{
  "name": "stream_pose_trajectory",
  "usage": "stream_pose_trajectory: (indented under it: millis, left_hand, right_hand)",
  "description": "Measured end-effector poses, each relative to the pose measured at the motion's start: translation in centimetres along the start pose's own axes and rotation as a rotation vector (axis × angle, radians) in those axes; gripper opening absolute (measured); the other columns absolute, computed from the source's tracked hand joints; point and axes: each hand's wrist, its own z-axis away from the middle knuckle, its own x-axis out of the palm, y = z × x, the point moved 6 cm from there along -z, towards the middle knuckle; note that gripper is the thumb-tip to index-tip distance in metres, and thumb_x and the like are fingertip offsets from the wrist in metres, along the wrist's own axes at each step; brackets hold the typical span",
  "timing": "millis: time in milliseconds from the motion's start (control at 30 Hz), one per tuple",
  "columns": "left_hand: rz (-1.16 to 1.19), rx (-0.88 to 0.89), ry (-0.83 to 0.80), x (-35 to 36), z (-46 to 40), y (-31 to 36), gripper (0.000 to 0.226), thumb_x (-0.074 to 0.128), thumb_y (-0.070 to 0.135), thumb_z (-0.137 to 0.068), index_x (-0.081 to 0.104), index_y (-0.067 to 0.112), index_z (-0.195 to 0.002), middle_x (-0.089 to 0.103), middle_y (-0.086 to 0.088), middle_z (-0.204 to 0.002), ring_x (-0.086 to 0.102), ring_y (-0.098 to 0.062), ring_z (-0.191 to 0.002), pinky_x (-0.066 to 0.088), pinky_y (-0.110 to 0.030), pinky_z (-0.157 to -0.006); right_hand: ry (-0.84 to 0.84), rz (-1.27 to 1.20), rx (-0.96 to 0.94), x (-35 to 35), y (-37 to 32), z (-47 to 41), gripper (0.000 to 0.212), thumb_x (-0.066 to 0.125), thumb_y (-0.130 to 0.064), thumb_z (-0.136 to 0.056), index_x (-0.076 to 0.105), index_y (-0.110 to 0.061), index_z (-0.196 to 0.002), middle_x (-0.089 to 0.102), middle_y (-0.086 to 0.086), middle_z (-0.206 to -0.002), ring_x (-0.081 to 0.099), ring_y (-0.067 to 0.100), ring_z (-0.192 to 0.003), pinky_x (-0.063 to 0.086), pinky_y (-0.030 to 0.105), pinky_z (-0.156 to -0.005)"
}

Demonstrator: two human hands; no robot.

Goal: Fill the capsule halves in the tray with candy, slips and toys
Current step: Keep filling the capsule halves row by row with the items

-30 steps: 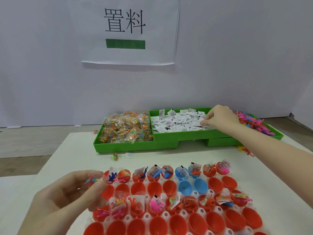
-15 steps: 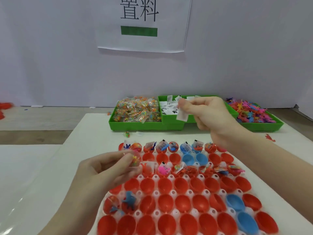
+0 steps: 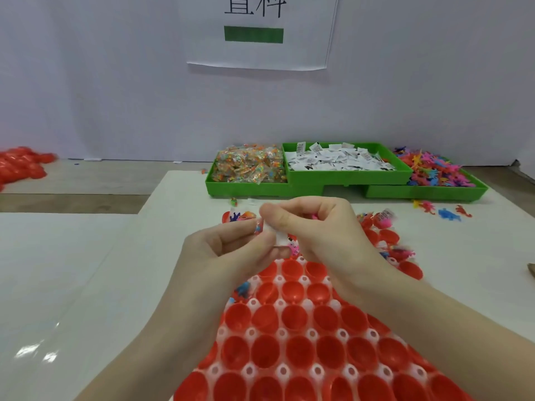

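Hands: both meet over the far part of the tray, fingertips touching.
Left hand (image 3: pixel 231 250): fingers curled, thumb + forefinger pinch a small wrapped candy (image 3: pixel 258 227); also touches the slip's left edge.
Right hand (image 3: pixel 315 227): fingers curled, thumb + forefinger pinch the white slip (image 3: pixel 275 237) at its top edge; something pink shows inside the curled fingers, can't tell what.
Slip: small white paper, held between the 2 hands above the tray's far rows; hangs roughly upright, flat face toward the camera; long axis can't be told, mostly covered by fingers.
Tray (image 3: pixel 311 332): clear plastic grid w/ white holes, at the table's near edge, runs off the bottom of the view.
Capsule halves (image 3: pixel 292 314): red, open side up, seated in the tray's cups; near rows hold nothing, far rows hold slips + toys, partly hidden by the hands.
Bins (image 3: pixel 333 182): green, along the table's far edge; left compartment w/ wrapped candies (image 3: pixel 249 166), middle raised one w/ white slips (image 3: pixel 338 162), right one w/ coloured toys (image 3: pixel 434 172).
Loose bits: a few toys (image 3: pixel 445 212) on the table by the right bin.
Table (image 3: pixel 101 285): white, glossy.
Wall: paper sign (image 3: pixel 260 30) w/ green bar.
Far left: pile of red shells (image 3: pixel 20 166) beyond the table.
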Motion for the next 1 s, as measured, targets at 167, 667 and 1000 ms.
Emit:
stream_pose_trajectory:
  millis: [167, 667, 1000]
  left_hand:
    - [-0.016, -0.021, 0.039, -0.2, 0.4, -0.3, 0.012, 0.066, 0.003, -0.072, 0.071, 0.007, -0.082, 0.073, -0.009, -0.071, 0.072, -0.018, -0.069, 0.053, -0.014, -0.060]
    - [-0.105, 0.058, 0.063, 0.7, 1.2, 0.7, 0.034, 0.065, 0.000, -0.079, 0.073, 0.024, -0.056, 0.072, -0.003, -0.064, 0.071, -0.012, -0.063, 0.050, -0.010, -0.056]
    - [-0.050, 0.101, -0.063, 2.3, 1.7, 1.7, 0.020, 0.066, -0.001, -0.072, 0.070, 0.018, -0.068, 0.072, -0.006, -0.064, 0.070, -0.014, -0.060, 0.050, -0.011, -0.054]
  right_hand:
    - [-0.055, -0.065, 0.170, -0.7, 0.6, 0.2, 0.038, 0.040, -0.038, -0.094, 0.066, -0.010, -0.094, 0.028, -0.011, -0.045, 0.021, 0.003, -0.036, 0.018, 0.016, -0.037]
    - [-0.102, 0.138, -0.147, -2.1, -1.7, 1.7, 0.033, 0.053, -0.030, -0.074, 0.053, -0.019, -0.105, 0.074, -0.006, -0.089, 0.063, 0.002, -0.066, 0.049, 0.013, -0.068]
    - [-0.233, 0.228, -0.060, -1.2, -1.1, 2.4, 0.035, 0.034, -0.020, -0.097, 0.052, -0.013, -0.127, 0.062, 0.010, -0.122, 0.054, 0.022, -0.117, 0.044, 0.027, -0.095]
